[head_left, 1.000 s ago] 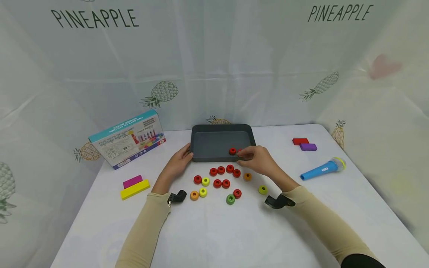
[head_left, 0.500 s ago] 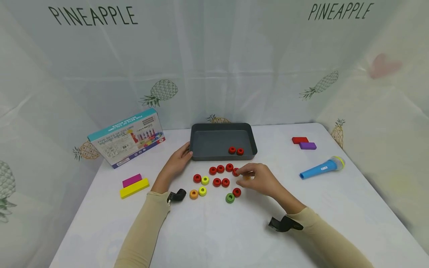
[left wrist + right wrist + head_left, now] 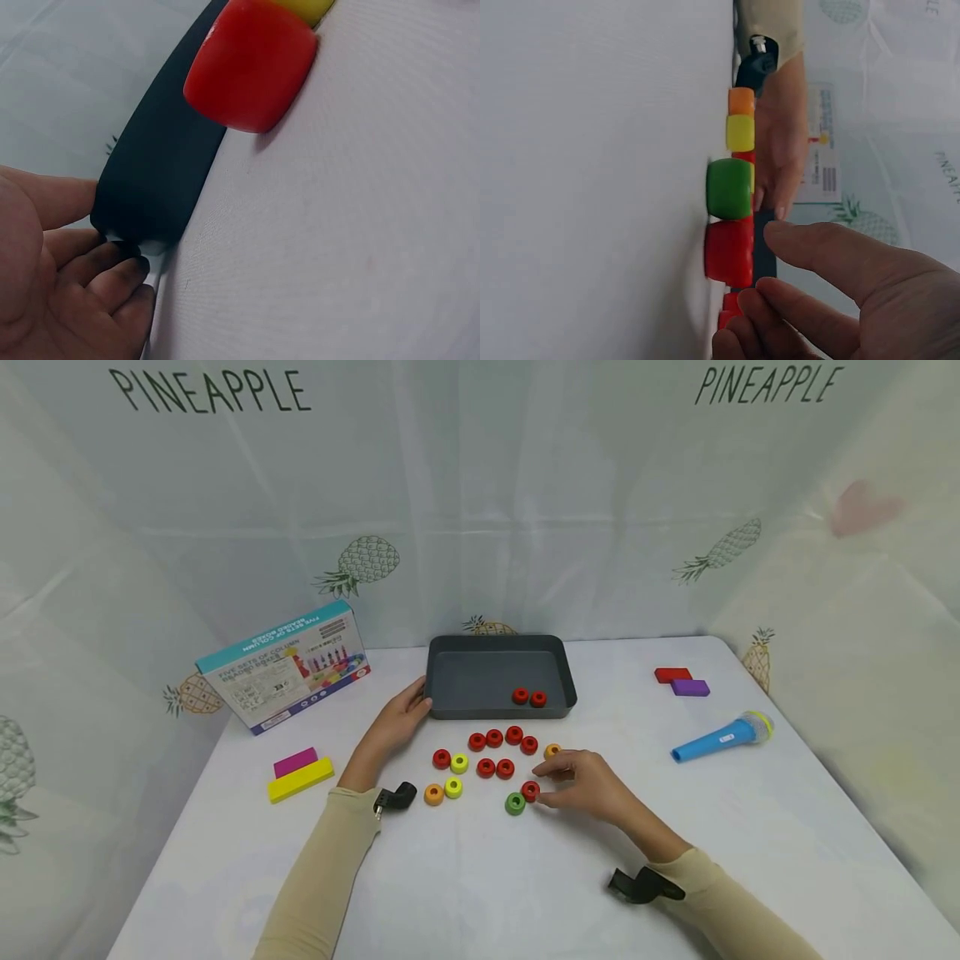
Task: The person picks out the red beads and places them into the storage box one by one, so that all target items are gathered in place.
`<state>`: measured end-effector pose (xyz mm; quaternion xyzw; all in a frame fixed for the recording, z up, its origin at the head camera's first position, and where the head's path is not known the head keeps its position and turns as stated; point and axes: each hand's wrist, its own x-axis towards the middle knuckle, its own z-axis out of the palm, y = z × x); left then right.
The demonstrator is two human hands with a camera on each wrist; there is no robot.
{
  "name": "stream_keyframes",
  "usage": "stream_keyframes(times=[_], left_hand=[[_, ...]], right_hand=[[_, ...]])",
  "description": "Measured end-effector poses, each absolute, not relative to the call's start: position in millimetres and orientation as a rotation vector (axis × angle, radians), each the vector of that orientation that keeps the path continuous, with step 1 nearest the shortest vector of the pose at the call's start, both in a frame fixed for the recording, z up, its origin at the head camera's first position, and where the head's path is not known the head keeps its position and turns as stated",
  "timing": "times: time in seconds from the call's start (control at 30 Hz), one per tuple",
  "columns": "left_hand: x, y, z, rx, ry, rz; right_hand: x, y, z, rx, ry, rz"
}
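Two beads point(image 3: 529, 697) in tray point(image 3: 495, 647)

Head view high above the table point(image 3: 525, 877) — wrist views low, close, sharing the tray point(image 3: 480, 681).

— Where's the left hand point(image 3: 396, 724)?

— Stretched forward from a beige sleeve, fingers straight and relaxed, their tips lying together; a black camera sits at the wrist.

— And the right hand point(image 3: 581, 782)?

— Reaching inward, palm down, thumb and fingers point(image 3: 832, 255) loosely curved with a gap between them, gripping nothing. Its forearm angles in from the lower right, with a black camera at the wrist.
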<state>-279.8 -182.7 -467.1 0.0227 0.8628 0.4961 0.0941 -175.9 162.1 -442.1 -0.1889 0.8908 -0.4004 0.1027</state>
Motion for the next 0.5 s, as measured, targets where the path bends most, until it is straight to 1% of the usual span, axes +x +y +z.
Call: stream_keyframes(times=[0.27, 0.5], left_hand=[[-278.8, -183.0, -465.0, 0.084, 2.575, 1.461], [-279.7, -183.3, -468.5, 0.077, 2.573, 1.461]], right_hand=[[-175.1, 160.1, -451.3, -0.700, 2.627, -1.168], [-173.5, 156.3, -452.7, -0.711, 2.671, -1.142]])
